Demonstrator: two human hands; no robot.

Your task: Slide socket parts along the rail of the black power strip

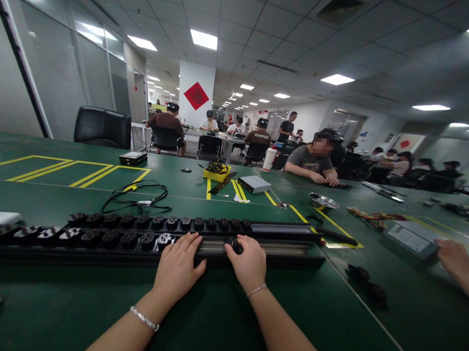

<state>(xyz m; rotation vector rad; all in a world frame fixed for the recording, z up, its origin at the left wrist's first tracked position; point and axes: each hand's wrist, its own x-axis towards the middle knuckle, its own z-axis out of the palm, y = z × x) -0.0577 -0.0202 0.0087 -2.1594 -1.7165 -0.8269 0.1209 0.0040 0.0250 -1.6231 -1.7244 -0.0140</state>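
Observation:
In the head view, two long black channel rails (54, 253) lie side by side across the table. Rows of black socket modules (90, 237) sit along them, several showing metal contacts. My left hand (179, 262) lies over the near rail, beside the last module of its row, with fingers stretched out and thumb apart. Just to the right, my right hand (250, 264) has thumb and fingers closed on a small black socket module (234, 245) at the near rail's bare part. The underside of this module is hidden by the rail and my fingers.
A looped black cable (135, 198) lies behind the rails. Further back are a yellow box with coiled cable (217, 172) and a grey metal box (254, 184). At right, another person's hand (456, 259) touches a power supply unit (412, 238). Dark parts (368, 284) lie nearer.

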